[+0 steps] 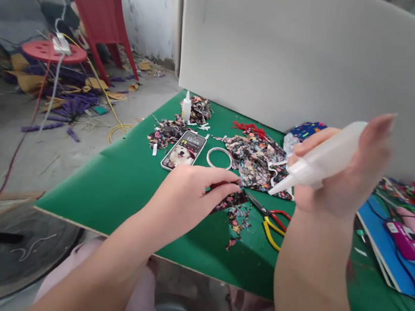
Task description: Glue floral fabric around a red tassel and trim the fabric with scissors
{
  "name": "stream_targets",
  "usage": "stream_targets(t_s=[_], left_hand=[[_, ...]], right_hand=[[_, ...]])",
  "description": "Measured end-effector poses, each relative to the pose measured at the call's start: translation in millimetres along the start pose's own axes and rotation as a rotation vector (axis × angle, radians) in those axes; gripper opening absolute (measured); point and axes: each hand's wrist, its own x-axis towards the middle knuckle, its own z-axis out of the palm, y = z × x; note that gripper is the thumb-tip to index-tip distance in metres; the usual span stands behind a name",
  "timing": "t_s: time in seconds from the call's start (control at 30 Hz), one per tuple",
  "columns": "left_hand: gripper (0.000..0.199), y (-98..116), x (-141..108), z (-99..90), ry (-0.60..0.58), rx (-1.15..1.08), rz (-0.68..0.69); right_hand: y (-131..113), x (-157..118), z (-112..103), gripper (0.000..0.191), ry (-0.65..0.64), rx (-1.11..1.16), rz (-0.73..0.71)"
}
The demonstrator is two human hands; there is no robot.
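Between the thumb and fingers of my left hand [191, 189] is pinched a dark floral fabric piece [232, 202], held over the green table [127, 185]. My right hand [354, 175] is raised and wrapped round a white squeeze bottle [324, 153] with a narrow nozzle. The nozzle points down and left, apart from the fabric in my left hand. Scissors [270, 219] with one red and one yellow handle lie between my hands. Floral fabric scraps [239, 223] lie just below the held piece.
A phone [184, 151], a white ring [219, 158] and a second bottle [186, 108] stand or lie farther back. Floral fabric piles [255, 156] spread behind my hands. A white board [283, 48] borders the table's back. At right are a blue folder [383, 245] and cables.
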Motion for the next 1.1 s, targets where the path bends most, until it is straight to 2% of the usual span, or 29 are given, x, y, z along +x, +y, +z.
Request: stream_targets(t_s=[0.13,0.3,0.53,0.67,0.83,0.97,1.1], left_hand=[[0.016,2,1,1.7,0.002,-0.038,0.009],[0.014,6,-1,2.2,-0.024,-0.088,-0.002],[0.014,10,-3,0.0,-0.016,-0.149,-0.013],[0.014,11,-3,-0.4,-0.022,-0.186,-0.016],[0.013,12,-3,-0.7,-0.016,-0.191,-0.007],[0.011,12,-3,-0.6,-0.019,-0.188,-0.008],[0.011,12,-3,-0.4,-0.02,-0.192,-0.006]], right_hand=[[5,5,17,0.061,0.083,0.211,0.03],[7,-1,32,0.057,0.068,0.222,0.104],[18,4,30,0.065,-0.002,0.204,0.099],[18,4,29,0.064,-0.021,0.204,0.158],[17,3,29,0.062,-0.075,0.286,0.166],[20,3,29,0.063,-0.074,0.286,0.202],[23,3,28,0.063,-0.074,0.291,0.18]])
